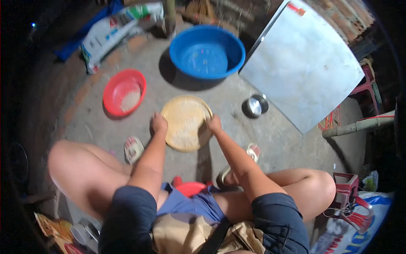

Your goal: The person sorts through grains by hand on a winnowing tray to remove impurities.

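A round, shallow winnowing basket (167,139), yellowish and low-rimmed, is held out in front of my knees, above the floor. Pale grains (186,120), which look like rice, are spread over its inside. My left hand (159,124) is closed on the basket's left rim, and my right hand (214,124) grips the opposite rim. To the left of the basket, a red basin (111,94) has a small heap of similar grains (130,100) at its bottom. Beyond the basket stands a large blue basin (179,53) with a few small specks inside.
A small metal bowl (255,106) sits on the floor to the right, near a large pale panel (304,63). Printed sacks (122,31) lie at the back left. A bamboo pole (359,125) and a red plastic stool (346,186) are on the right.
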A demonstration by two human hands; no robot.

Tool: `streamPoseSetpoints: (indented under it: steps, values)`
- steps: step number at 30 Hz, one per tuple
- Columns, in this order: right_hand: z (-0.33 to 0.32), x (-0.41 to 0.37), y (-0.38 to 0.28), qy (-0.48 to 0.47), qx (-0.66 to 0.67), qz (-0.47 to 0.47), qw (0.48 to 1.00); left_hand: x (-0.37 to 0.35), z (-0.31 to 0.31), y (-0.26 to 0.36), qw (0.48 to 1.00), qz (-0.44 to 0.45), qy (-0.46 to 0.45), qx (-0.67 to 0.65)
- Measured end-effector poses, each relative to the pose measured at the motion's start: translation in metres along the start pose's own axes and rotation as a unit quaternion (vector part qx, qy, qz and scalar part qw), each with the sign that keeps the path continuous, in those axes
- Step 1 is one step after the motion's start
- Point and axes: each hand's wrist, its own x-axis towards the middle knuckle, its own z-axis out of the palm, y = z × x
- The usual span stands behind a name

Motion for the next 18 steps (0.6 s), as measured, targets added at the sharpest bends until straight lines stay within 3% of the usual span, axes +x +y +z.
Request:
streamPoseSetpoints:
  steps: [3,6,9,10,11,13,14,16,17,18]
  values:
    - [-0.034,-0.008,-0.015,-0.019,0.008,0.061,0.998,0.005,-0.009,0.009,0.996,0.022,-0.073,-0.038]
    - [-0.083,-0.008,-0.051,0.006,0.045,0.112,0.993,0.022,-0.05,0.054,0.991,0.059,-0.086,-0.081]
    - [-0.122,0.025,-0.063,0.02,0.114,0.104,0.988,0.05,-0.081,0.095,0.959,0.201,-0.067,-0.187]
    - [-0.137,0.04,-0.067,0.033,0.139,0.062,0.988,0.039,-0.12,0.129,0.958,0.182,-0.082,-0.203]
    - [-0.165,0.046,-0.084,0.003,0.143,0.054,0.988,0.074,-0.116,0.14,0.945,0.203,-0.073,-0.245]
    - [-0.238,0.031,-0.143,-0.013,0.163,0.075,0.984,0.089,-0.163,0.181,0.942,0.23,-0.056,-0.238]
    - [-0.265,0.028,-0.163,-0.007,0.193,0.03,0.981,0.086,-0.195,0.201,0.94,0.262,-0.027,-0.216]
    - [-0.292,0.049,-0.176,0.021,0.246,-0.066,0.967,0.091,-0.254,0.234,0.936,0.261,-0.13,-0.198]
    - [-0.325,0.026,-0.197,-0.027,0.294,-0.054,0.954,0.077,-0.28,0.246,0.907,0.253,-0.193,-0.275]
    - [-0.342,0.019,-0.207,-0.016,0.334,-0.058,0.941,0.061,-0.305,0.259,0.868,0.244,-0.256,-0.348]
